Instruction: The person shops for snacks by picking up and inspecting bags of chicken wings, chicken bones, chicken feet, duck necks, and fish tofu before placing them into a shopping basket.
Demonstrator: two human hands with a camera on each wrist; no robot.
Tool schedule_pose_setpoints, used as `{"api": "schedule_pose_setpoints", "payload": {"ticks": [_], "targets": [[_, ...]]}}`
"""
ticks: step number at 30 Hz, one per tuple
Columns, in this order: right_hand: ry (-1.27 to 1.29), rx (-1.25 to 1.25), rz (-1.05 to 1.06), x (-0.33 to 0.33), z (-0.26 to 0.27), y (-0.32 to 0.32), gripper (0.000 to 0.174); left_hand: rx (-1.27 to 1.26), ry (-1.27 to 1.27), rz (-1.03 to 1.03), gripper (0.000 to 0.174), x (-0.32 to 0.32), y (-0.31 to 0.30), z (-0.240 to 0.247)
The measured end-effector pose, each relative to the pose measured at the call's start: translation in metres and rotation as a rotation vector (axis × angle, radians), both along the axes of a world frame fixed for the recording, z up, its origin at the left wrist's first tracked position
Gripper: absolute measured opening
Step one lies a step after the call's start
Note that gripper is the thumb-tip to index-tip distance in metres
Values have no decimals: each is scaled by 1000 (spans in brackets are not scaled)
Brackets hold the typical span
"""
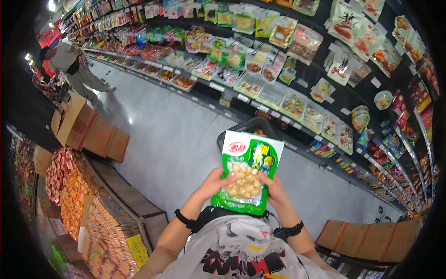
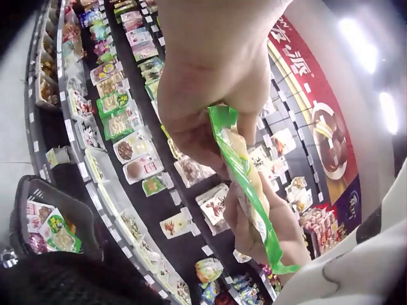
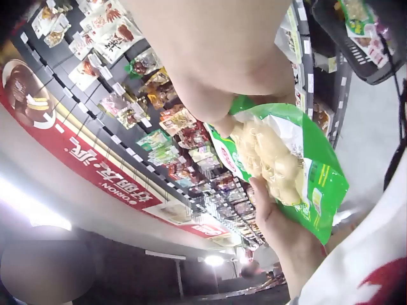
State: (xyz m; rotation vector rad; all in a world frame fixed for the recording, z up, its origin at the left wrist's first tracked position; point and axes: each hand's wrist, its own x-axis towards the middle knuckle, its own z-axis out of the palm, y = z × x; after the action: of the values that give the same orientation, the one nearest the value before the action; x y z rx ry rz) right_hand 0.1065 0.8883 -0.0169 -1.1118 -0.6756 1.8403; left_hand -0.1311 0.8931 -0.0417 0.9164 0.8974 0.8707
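A green and white snack bag [image 1: 245,197] is held upright in front of the chest. Pale, round pieces like small peeled eggs show through its clear window. My left hand [image 1: 213,184] grips its left edge, thumb on the front. On the opposite edge, my right hand [image 1: 277,189] holds it the same way, its thumb near the window. Seen edge-on in the left wrist view, the bag [image 2: 245,181] is thin with a bulging middle. The right wrist view shows the bag's clear window [image 3: 270,159] from close by.
Beyond the bag stands a black basket [image 2: 20,213] with several packets inside. Shelves with hanging packets [image 1: 304,44] and trays [image 1: 295,104] run along the aisle. Cardboard boxes [image 1: 109,139] and a candy display [image 1: 111,223] line the left. Another person [image 1: 74,65] stands farther up the aisle.
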Motion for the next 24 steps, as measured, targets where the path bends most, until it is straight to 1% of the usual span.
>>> {"api": "schedule_pose_setpoints", "payload": {"ticks": [3,5,6,9,13,16,17,19,21,22,24], "targets": [[17,-25,54,-40,17,13,43,-14,14,32,40,-38,7,0],[27,-40,88,-63,14,26,43,21,-9,71,39,-61,10,9],[-2,2,88,-73,10,34,45,16,-15,88,39,-71,14,7],[-24,-26,123,-97,2,58,47,-62,1,139,40,-95,24,9],[-47,-22,155,-127,-5,88,46,-56,-37,207,40,-119,37,9],[6,-80,223,-154,-4,111,44,-98,-12,251,40,-142,49,9],[26,-94,252,-163,-5,121,45,-91,34,250,39,-151,53,5],[71,-112,250,-183,-17,143,46,-37,124,244,38,-173,75,-1],[106,-81,239,-203,-38,173,46,-15,187,248,37,-193,106,6],[82,-67,231,-212,-45,189,43,-15,218,241,36,-200,118,8],[138,-85,295,-225,-40,220,41,-27,191,246,35,-213,147,17]]}}
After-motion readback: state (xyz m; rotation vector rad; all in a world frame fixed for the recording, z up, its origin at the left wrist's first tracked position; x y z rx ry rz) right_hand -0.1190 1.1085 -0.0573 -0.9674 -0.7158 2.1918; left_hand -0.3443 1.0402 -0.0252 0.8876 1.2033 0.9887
